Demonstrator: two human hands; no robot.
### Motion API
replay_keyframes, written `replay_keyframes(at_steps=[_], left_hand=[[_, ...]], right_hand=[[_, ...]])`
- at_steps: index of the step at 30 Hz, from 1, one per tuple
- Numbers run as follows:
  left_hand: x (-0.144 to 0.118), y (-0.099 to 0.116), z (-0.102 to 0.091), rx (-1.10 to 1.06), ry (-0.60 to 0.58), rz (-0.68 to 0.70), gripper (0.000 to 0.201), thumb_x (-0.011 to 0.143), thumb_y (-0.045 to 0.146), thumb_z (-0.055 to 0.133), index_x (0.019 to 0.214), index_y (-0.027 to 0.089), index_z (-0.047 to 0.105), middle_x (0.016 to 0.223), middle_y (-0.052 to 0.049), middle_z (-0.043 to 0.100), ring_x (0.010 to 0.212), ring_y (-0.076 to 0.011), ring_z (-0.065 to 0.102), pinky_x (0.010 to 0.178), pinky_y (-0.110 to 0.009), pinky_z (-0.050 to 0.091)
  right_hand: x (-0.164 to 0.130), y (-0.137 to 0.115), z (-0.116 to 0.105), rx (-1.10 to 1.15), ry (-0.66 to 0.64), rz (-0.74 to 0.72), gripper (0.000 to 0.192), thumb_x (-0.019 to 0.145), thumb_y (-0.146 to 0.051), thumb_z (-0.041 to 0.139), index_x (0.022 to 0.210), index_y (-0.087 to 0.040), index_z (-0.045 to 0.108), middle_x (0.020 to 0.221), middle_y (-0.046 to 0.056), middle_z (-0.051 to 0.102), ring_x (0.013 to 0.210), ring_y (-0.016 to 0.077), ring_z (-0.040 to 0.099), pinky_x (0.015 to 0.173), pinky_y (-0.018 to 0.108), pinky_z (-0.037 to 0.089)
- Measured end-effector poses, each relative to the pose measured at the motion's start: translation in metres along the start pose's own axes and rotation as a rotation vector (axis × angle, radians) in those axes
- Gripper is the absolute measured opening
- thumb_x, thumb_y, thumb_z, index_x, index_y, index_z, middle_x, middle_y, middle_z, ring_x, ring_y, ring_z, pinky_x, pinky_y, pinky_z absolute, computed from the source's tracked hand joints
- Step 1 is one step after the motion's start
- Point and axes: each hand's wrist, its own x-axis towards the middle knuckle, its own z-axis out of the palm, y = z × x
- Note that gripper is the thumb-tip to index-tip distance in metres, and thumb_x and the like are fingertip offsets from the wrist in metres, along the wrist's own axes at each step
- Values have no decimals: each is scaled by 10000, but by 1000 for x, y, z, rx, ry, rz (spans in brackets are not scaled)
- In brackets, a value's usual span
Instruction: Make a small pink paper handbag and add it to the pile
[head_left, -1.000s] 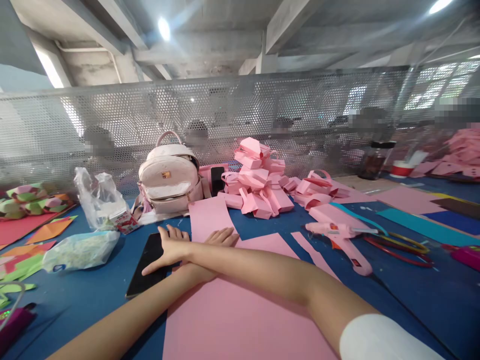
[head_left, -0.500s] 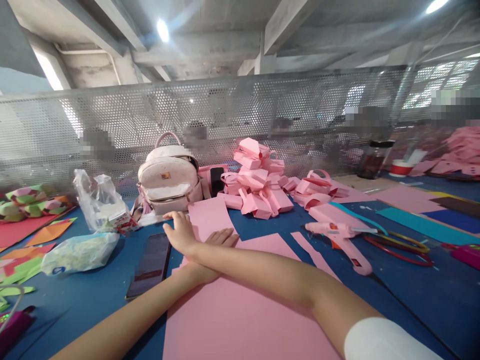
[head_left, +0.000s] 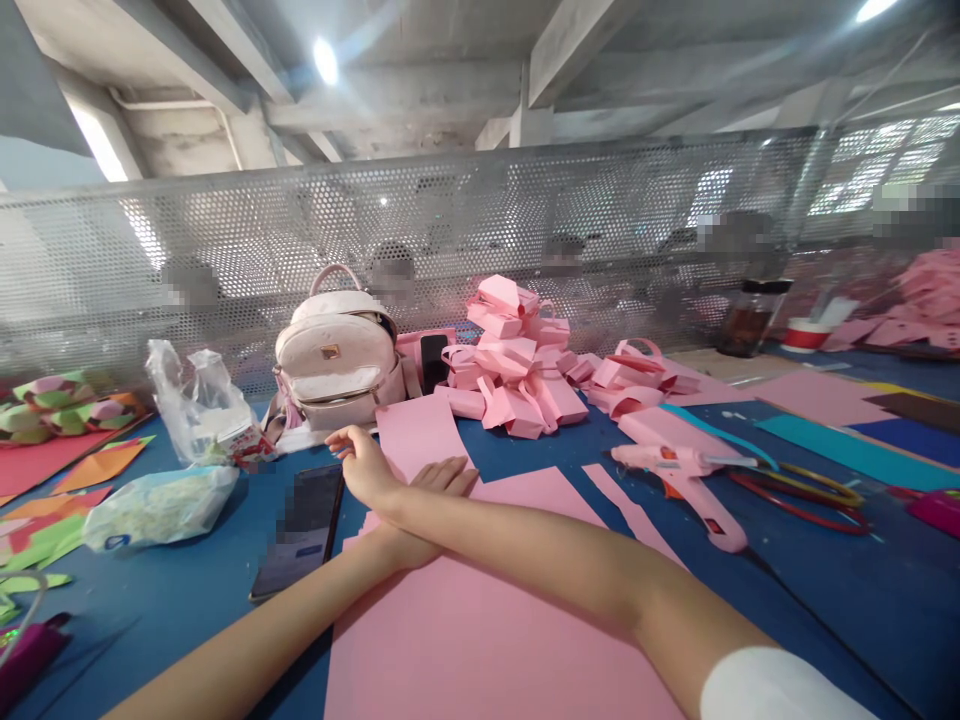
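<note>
Crossed forearms over pink paper. The left hand (head_left: 435,478) is laid flat, palm down and fingers spread, on the big pink sheet (head_left: 480,620) that lies on the near middle of the blue desk (head_left: 825,590); nothing is gripped. The right hand (head_left: 360,460) is crossed over the left wrist and is held loosely open at the sheet's far-left corner, its fingertips just beside the phone (head_left: 300,530) and the narrower pink strip (head_left: 416,430). Whether those fingertips rest on the desk cannot be told.

The work appears to be the steadying and flattening of the sheet. It is probably done best when the sheet is pinned by the flat left palm while the corner is pressed with light, even force, so that no crease is raised. The phone is best left undisturbed at the sheet's left edge, since a nudge could carry it under the paper.

Farther off, the backpack (head_left: 337,365) and the pile of folded pink pieces (head_left: 517,365) are set against the mesh screen (head_left: 150,270). The glue gun (head_left: 682,480) is placed to the right, well apart from both hands; plastic bags (head_left: 161,500) are seen to the left.
</note>
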Motion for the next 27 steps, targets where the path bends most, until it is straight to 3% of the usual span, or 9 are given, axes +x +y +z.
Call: replay_keyframes(at_steps=[8, 9, 12, 14, 19, 24, 27], left_hand=[[-1, 3, -4, -13, -43, -45, 613, 1006, 282, 392, 1590, 231, 214, 1693, -59, 126, 1556, -243, 74, 1264, -479, 104], [-1, 4, -4, -16, -45, -51, 612, 1008, 282, 391, 1591, 244, 209, 1694, -53, 117, 1556, -244, 68, 1263, -488, 106], [-1, 5, -7, -26, -51, -65, 599, 1016, 280, 387, 1590, 245, 219, 1692, -61, 118, 1555, -247, 70, 1260, -492, 119], [-1, 6, -8, -33, -53, -67, 585, 1021, 278, 383, 1586, 228, 238, 1687, -78, 135, 1553, -252, 85, 1260, -489, 126], [0, 7, -9, -53, -39, -55, 573, 1027, 262, 376, 1584, 258, 239, 1685, -66, 142, 1552, -252, 94, 1255, -506, 131], [1, 8, -10, -55, -49, -69, 579, 1025, 271, 397, 1583, 236, 246, 1685, -80, 133, 1553, -246, 80, 1257, -494, 131], [0, 9, -10, -45, -63, -81, 577, 1029, 287, 386, 1584, 217, 246, 1686, -84, 125, 1554, -242, 73, 1260, -484, 131]], right_hand=[[-9, -11, -9, -154, -147, 105, 360, 975, -349, 635, 1291, -183, 586, 1308, 102, 607, 1104, 258, 636, 915, 475, 554], [-10, -13, -10, -176, -191, 123, 470, 925, -377, 698, 1330, -183, 560, 1343, 120, 585, 1170, 292, 606, 956, 505, 528], [-15, -20, -13, -206, -345, 144, 1049, 612, -449, 926, 1482, -189, 402, 1483, 194, 461, 1383, 409, 415, 1095, 590, 380], [-16, -23, -15, -210, -421, 137, 1261, 480, -461, 966, 1531, -218, 314, 1543, 206, 383, 1439, 428, 328, 1135, 600, 309], [-17, -23, -18, -223, -499, 119, 1336, 433, -476, 955, 1550, -287, 248, 1597, 175, 300, 1472, 423, 267, 1151, 590, 270], [-18, -22, -18, -238, -507, 115, 1418, 364, -429, 981, 1561, -249, 242, 1600, 207, 280, 1471, 438, 253, 1158, 601, 249], [-18, -25, -18, -217, -484, 122, 1336, 426, -478, 966, 1548, -239, 282, 1588, 198, 321, 1464, 436, 281, 1148, 601, 283]])
